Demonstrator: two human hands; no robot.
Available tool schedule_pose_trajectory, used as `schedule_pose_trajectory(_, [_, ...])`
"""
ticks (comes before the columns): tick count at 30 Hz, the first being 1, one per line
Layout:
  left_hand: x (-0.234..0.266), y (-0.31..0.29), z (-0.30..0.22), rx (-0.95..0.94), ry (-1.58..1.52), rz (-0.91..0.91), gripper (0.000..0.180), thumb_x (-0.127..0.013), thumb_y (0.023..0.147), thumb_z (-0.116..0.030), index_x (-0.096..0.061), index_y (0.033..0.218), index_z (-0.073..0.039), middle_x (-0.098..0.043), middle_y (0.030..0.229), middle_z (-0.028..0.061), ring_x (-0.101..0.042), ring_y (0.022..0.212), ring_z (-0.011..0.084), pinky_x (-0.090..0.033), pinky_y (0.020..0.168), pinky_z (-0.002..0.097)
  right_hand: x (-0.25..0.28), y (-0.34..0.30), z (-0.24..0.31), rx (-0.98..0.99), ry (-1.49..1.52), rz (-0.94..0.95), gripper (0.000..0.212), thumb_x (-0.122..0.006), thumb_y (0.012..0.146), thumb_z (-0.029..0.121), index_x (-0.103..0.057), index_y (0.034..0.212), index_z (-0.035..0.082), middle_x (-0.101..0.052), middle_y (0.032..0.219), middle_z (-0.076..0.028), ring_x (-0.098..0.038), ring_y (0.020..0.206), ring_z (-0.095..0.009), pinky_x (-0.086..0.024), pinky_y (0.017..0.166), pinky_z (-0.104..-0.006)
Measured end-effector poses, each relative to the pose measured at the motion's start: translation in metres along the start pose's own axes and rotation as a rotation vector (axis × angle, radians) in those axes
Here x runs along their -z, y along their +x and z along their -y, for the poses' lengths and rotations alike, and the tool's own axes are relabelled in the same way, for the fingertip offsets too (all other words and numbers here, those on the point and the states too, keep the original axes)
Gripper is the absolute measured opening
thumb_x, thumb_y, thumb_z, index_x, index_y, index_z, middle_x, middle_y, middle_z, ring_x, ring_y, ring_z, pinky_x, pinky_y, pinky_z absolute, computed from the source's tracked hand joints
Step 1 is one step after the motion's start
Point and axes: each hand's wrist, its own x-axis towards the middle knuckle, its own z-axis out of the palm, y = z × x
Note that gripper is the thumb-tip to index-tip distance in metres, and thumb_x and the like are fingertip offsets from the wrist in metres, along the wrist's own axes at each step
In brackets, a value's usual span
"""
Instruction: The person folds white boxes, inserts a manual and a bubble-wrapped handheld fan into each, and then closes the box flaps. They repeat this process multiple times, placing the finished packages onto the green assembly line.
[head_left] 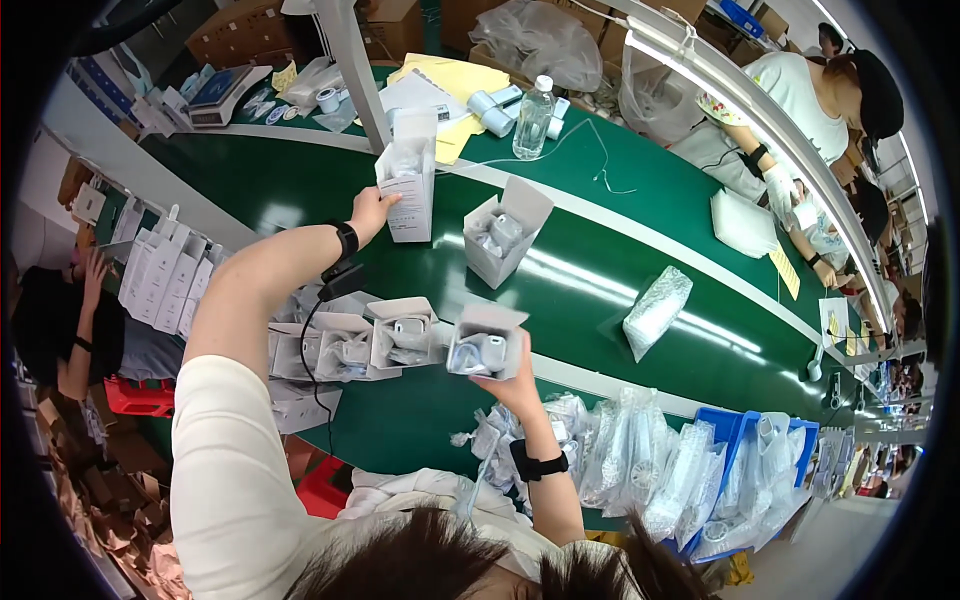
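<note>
My left hand reaches far out over the green conveyor belt and grips the lower edge of an upright open white box. My right hand holds up another open white box with a bagged white part inside. A third open white box with bagged contents stands on the belt between them. Both wrists wear black bands, and a thin black cable hangs from the left one.
Several open filled boxes lie in a row at the belt's near edge. Flat white cartons stand at left. Bagged parts fill a blue bin at right. A bubble-wrap packet, a water bottle and a co-worker are beyond.
</note>
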Motion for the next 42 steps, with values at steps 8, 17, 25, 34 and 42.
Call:
schedule_pose_trajectory(8, [0.032,-0.048,-0.019,0.441,0.073,0.307,0.044,-0.058,0.08,-0.031,-0.051,0.109,0.002,-0.055,0.104,0.0184,-0.059,0.079,0.0294,-0.05,0.066,0.0378,0.064,0.089,-0.034,0.01,0.133,-0.528,0.08,-0.075,0.052,0.003,-0.033,0.12,-0.001,-0.037,0.122,-0.013,-0.042,0.109,-0.025,-0.039,0.088,-0.0338])
schedule_pose_trajectory(17, [0.095,-0.079,-0.136,0.388,0.08,0.879,0.049,-0.055,0.082,-0.036,-0.049,0.111,0.003,-0.054,0.109,0.0213,-0.058,0.092,0.0302,-0.049,0.073,0.0369,0.069,0.132,-0.049,0.113,-0.264,-0.448,0.086,-0.076,0.06,0.022,-0.027,0.129,0.003,-0.027,0.128,-0.019,-0.029,0.119,-0.034,-0.03,0.095,-0.0395])
schedule_pose_trajectory(25, [0.082,-0.155,-0.185,-0.494,0.48,1.011,0.033,-0.06,0.068,-0.006,-0.054,0.099,0.005,-0.059,0.086,0.024,-0.058,0.085,0.0339,-0.048,0.07,0.0369,0.151,0.126,-0.079,-0.682,-1.002,-0.571,0.063,-0.07,0.066,0.035,-0.043,0.123,0.03,-0.024,0.135,-0.017,-0.021,0.12,-0.047,-0.03,0.092,-0.0555])
schedule_pose_trajectory(34, [0.034,-0.138,-0.253,-0.706,0.34,0.566,0.015,-0.049,0.062,0.008,-0.048,0.077,0.009,-0.055,0.065,0.0254,-0.057,0.07,0.0403,-0.046,0.057,0.0432,0.136,0.039,-0.074,-0.423,-0.442,-0.473,0.053,-0.055,0.06,0.012,-0.053,0.111,0.001,-0.055,0.101,-0.024,-0.051,0.101,-0.034,-0.039,0.087,-0.0351])
schedule_pose_trajectory(42, [-0.104,-0.097,-0.246,-0.618,0.133,0.259,0.035,-0.056,0.064,-0.004,-0.046,0.094,0.01,-0.056,0.083,0.0296,-0.059,0.074,0.04,-0.049,0.06,0.0426,0.038,-0.099,-0.006,-0.546,-0.877,0.187,0.07,-0.068,0.061,0.018,-0.04,0.126,0.015,-0.02,0.136,-0.024,-0.033,0.112,-0.049,-0.035,0.092,-0.0462])
